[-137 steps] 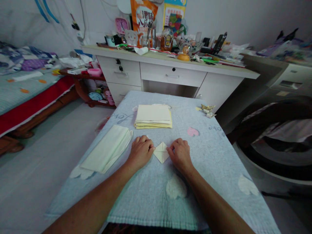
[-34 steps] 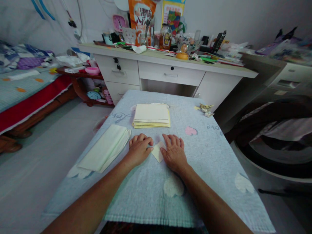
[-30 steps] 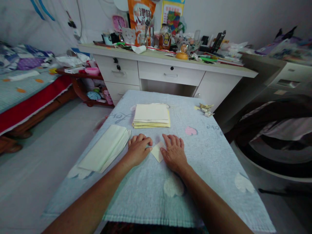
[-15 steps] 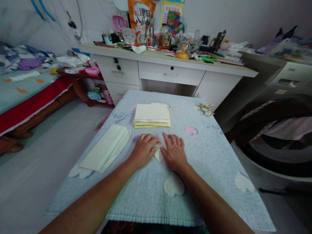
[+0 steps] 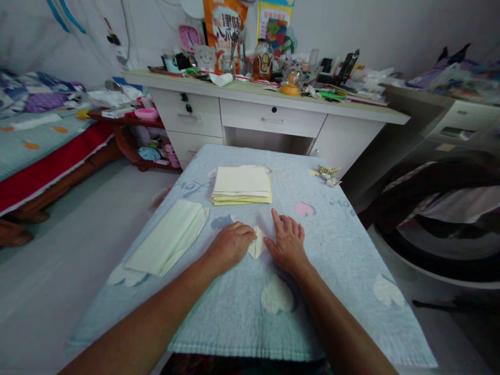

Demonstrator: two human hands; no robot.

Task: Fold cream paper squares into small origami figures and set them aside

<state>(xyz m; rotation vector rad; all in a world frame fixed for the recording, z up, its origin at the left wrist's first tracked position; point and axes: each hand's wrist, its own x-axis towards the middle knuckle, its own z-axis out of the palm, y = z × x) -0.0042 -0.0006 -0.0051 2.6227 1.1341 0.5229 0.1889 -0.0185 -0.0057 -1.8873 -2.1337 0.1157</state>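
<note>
A small piece of pale cream paper, folded to a point at its near end, lies on the cloth-covered table between my hands. My left hand is closed on its left edge, the fingers curled together over the paper and hiding part of it. On the other side, my right hand rests with fingers spread, the thumb tip at the paper's right edge. A stack of cream and yellow paper sheets lies just beyond. To the left is a larger folded pale green paper.
A light blue cloth covers the table. Small folded patterned paper pieces lie at its far right corner. Behind stands a white desk crowded with jars and bags. A washing machine is on the right, a bed on the left.
My left fingers have curled in more over the paper's left edge. My right hand has shifted slightly right, its fingers spreading away, so more of the folded paper shows.
</note>
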